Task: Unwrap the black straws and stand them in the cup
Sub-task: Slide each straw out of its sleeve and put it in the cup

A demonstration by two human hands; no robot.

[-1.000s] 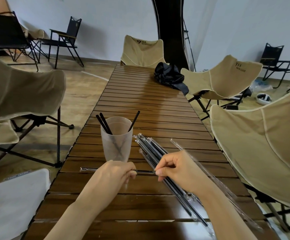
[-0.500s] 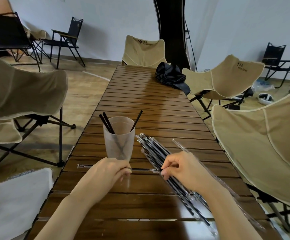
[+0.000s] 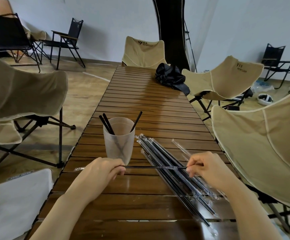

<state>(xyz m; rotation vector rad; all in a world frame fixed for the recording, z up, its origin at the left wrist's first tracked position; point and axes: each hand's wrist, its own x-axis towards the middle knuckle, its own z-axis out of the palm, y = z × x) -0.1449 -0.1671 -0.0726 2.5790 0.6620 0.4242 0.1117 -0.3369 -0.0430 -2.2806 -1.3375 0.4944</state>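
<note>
A frosted plastic cup (image 3: 119, 141) stands on the slatted wooden table (image 3: 140, 101) with three black straws leaning in it. Just in front of the cup, a black straw (image 3: 154, 167) is stretched level between my hands. My left hand (image 3: 102, 172) grips its clear wrapper, whose end sticks out to the left (image 3: 79, 168). My right hand (image 3: 208, 168) pinches the bare right end of the straw. Under the straw lies a pile of wrapped black straws (image 3: 172, 172), running diagonally to the near right. An empty clear wrapper (image 3: 180, 148) lies right of the pile.
A crumpled black bag (image 3: 171, 77) lies on the far right of the table. Beige folding chairs (image 3: 262, 144) stand close along both sides and at the far end. A white cushion (image 3: 14, 201) sits at the near left. Black chairs stand by the walls.
My right hand has moved right, away from my left hand, drawing the black straw out of its wrapper. The bare length between my hands has grown. The cup and pile have not moved.
</note>
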